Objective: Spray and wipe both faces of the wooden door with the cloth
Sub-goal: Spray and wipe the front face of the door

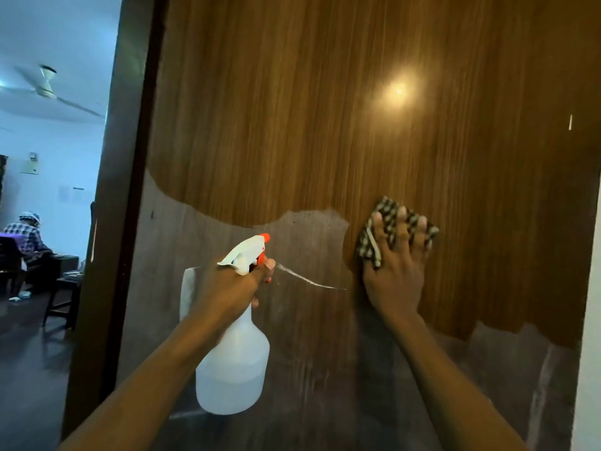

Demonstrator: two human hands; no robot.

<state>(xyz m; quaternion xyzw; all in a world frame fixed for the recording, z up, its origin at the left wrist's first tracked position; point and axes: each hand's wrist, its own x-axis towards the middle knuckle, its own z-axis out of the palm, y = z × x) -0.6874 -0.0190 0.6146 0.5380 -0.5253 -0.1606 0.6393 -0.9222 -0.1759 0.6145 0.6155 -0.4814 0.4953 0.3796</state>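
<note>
The wooden door [325, 109] fills most of the view, glossy brown above and dull grey across its lower part. My left hand [232, 288] grips the neck of a translucent white spray bottle [232, 366] with an orange nozzle, one finger on the trigger. The bottle is partly filled with clear liquid and points at the door. A thin streak of liquid [309, 279] runs across the door between my hands. My right hand [395, 271] presses a black-and-white checked cloth [387, 222] flat against the door, fingers spread straight over it.
The door's dark edge [140, 190] stands at the left, with an opening onto another room beyond. A seated person [27, 236] is there beside dark furniture and a stool [63, 297]. A ceiling fan [45, 86] hangs above. A pale wall [588, 320] borders the door's right side.
</note>
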